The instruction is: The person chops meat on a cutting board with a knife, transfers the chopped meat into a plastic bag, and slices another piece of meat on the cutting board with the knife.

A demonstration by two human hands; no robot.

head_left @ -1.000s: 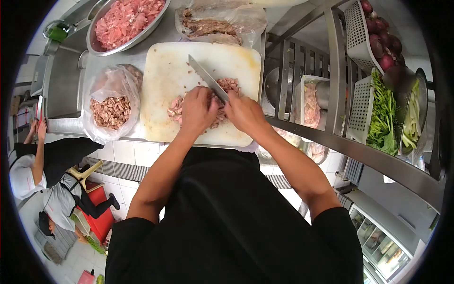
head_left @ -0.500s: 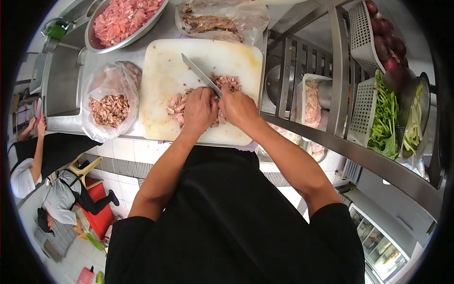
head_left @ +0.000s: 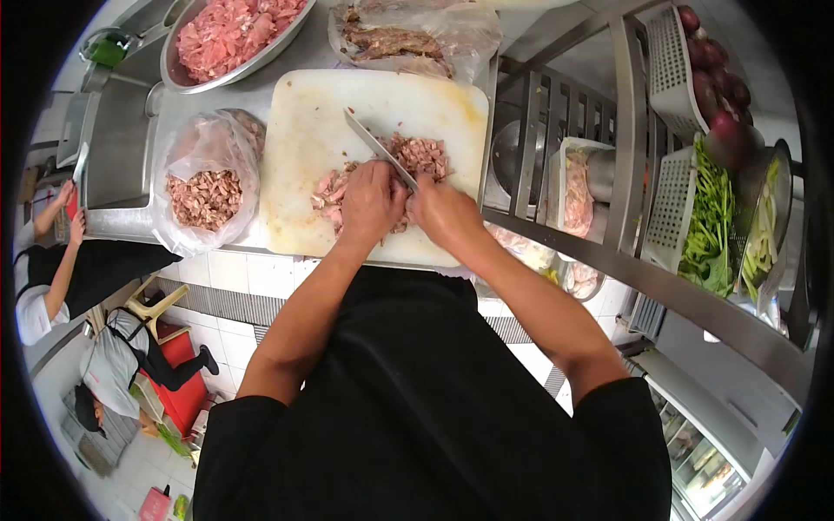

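One knife (head_left: 367, 135) – straight, metal-bladed – was clamped in the grip of the right hand (head_left: 445, 213). Chopped meat (head_left: 424, 158) lay both sides of the blade on one rectangular board (head_left: 300, 113). The left hand (head_left: 373, 201) covered part; its grip could not be determined. One plastic bag (head_left: 181, 161) contained brown cubes (head_left: 206, 201); one metal bowl (head_left: 208, 87), pink slices (head_left: 226, 36).

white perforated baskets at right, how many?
2. The upper basket holds red onions; the lower basket, below it in the image, holds leafy greens. Others may be hidden behind the steel rack.
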